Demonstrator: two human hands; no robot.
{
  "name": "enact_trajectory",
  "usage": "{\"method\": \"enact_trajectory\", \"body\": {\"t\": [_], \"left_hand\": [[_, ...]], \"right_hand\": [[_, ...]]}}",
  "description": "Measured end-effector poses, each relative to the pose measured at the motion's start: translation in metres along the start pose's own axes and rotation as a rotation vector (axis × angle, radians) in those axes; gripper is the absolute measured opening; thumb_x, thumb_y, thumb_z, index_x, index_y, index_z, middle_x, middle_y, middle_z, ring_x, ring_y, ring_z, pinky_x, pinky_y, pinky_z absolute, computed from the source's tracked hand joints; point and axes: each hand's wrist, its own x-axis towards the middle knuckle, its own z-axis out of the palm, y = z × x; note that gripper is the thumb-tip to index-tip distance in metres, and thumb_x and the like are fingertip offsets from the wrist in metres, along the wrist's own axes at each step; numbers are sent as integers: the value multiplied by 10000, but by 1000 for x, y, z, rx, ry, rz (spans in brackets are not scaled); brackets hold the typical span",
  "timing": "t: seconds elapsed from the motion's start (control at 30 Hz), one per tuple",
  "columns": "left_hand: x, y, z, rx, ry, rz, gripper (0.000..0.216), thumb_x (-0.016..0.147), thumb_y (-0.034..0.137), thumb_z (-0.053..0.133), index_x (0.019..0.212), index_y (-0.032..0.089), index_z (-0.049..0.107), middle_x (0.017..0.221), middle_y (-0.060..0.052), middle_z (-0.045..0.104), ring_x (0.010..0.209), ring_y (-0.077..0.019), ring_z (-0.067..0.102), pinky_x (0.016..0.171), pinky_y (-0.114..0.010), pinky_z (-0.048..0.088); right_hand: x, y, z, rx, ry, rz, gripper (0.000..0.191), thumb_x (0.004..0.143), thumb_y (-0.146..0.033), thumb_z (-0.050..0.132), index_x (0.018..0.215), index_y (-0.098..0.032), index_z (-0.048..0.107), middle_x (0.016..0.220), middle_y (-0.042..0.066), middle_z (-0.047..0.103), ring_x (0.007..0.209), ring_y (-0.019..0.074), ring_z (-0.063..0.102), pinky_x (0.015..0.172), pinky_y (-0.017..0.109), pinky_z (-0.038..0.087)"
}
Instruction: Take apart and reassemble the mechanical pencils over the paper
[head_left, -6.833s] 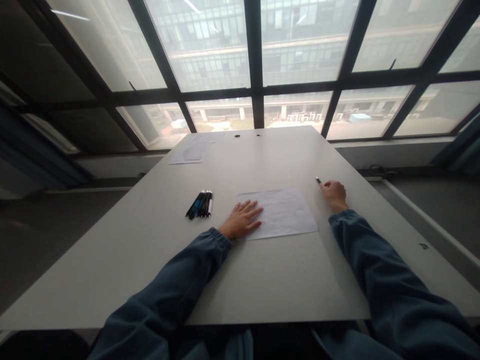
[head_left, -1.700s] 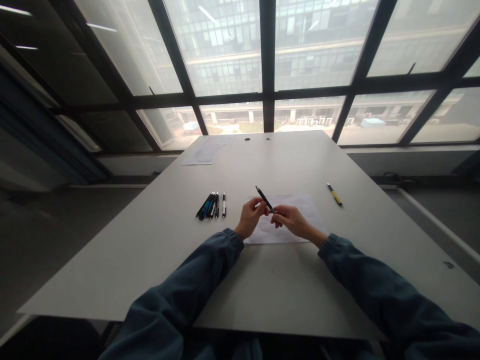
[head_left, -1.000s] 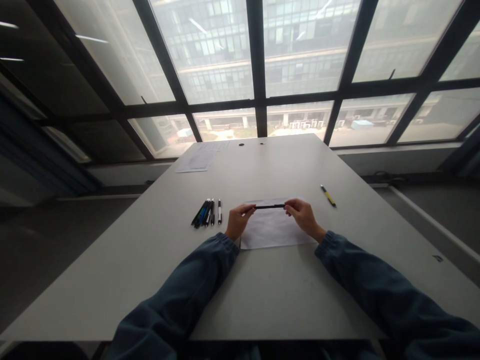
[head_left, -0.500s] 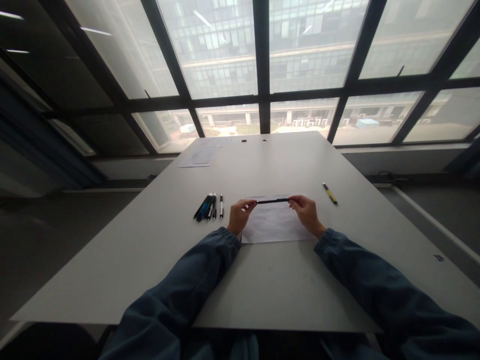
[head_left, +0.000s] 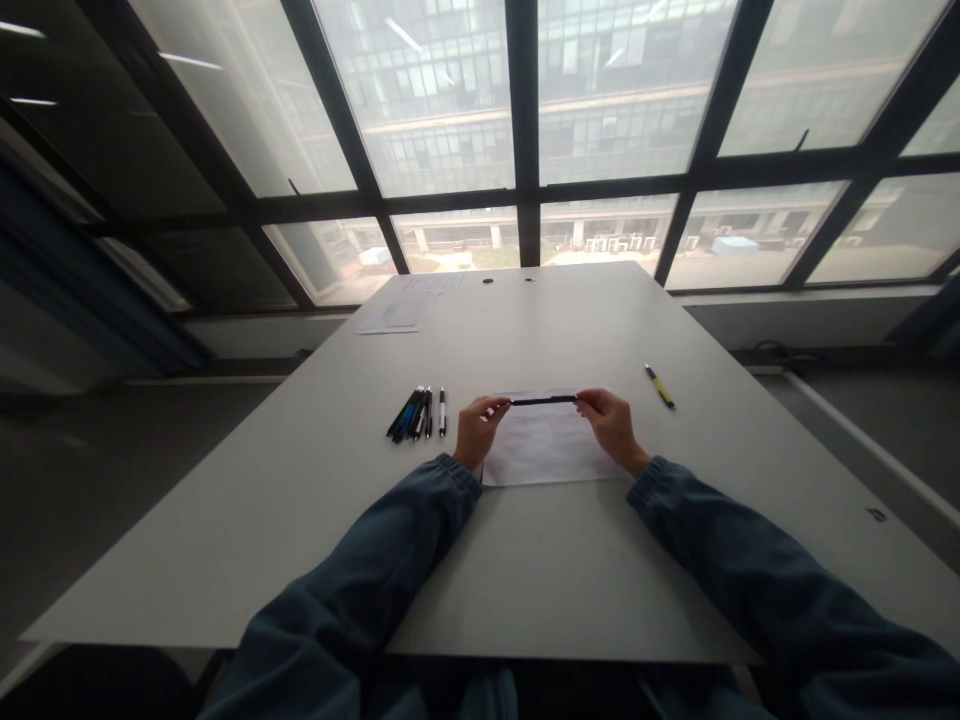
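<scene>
A black pen point(head_left: 543, 401) is held level between both hands, above a white sheet of paper point(head_left: 551, 455). The fingertips of my left hand point(head_left: 478, 425) pinch its left end. At the other end, my right hand point(head_left: 606, 418) grips it between thumb and fingers. Left of my left hand lies a bunch of several pens point(head_left: 411, 415), mostly black with some blue. One white-and-black pen point(head_left: 442, 413) lies apart beside that bunch. A yellow-and-black pen point(head_left: 660, 387) rests on the table to the right of my right hand.
The white table point(head_left: 300, 560) reaches forward to a large window wall. Printed papers point(head_left: 401, 308) lie at its far left corner. Two small dark spots, one a round hole point(head_left: 488, 281), show near the far edge. A small dark mark point(head_left: 876, 515) is at the right.
Almost nothing differs. Both hands, still on the pen, have shifted very slightly up and to the left in the picture.
</scene>
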Motion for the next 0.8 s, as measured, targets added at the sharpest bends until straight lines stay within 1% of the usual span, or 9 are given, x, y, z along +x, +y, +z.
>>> {"method": "enact_trajectory", "body": {"t": [0.1, 0.27, 0.63, 0.8], "left_hand": [[0, 1, 0, 5, 1, -6, 175, 856, 355, 662, 922, 221, 754, 901, -43, 731, 754, -158, 640, 629, -264, 490], [0, 2, -1, 7, -9, 3, 210, 862, 390, 648, 926, 218, 751, 905, -51, 729, 750, -163, 638, 622, -267, 497], [1, 3, -1, 24, -13, 2, 189, 866, 366, 650, 924, 214, 748, 903, -49, 726, 764, -158, 645, 630, -259, 504], [1, 5, -1, 24, -14, 5, 205, 875, 378, 635, 923, 211, 744, 901, -51, 723, 765, -159, 643, 630, -261, 506]], "right_hand": [[0, -1, 0, -47, -1, -18, 273, 773, -424, 711, 881, -174, 691, 760, 55, 697, 664, 189, 643, 628, 320, 529], [0, -2, -2, -113, 7, -31, 275, 792, -437, 682, 883, -178, 694, 799, 72, 703, 738, 209, 651, 652, 327, 530], [-1, -3, -1, -107, -7, -47, 237, 810, -402, 663, 887, -178, 679, 773, 54, 681, 721, 192, 637, 633, 304, 511], [0, -4, -1, -115, -4, -36, 252, 806, -411, 666, 888, -174, 677, 784, 60, 686, 719, 189, 634, 628, 299, 509]]}}
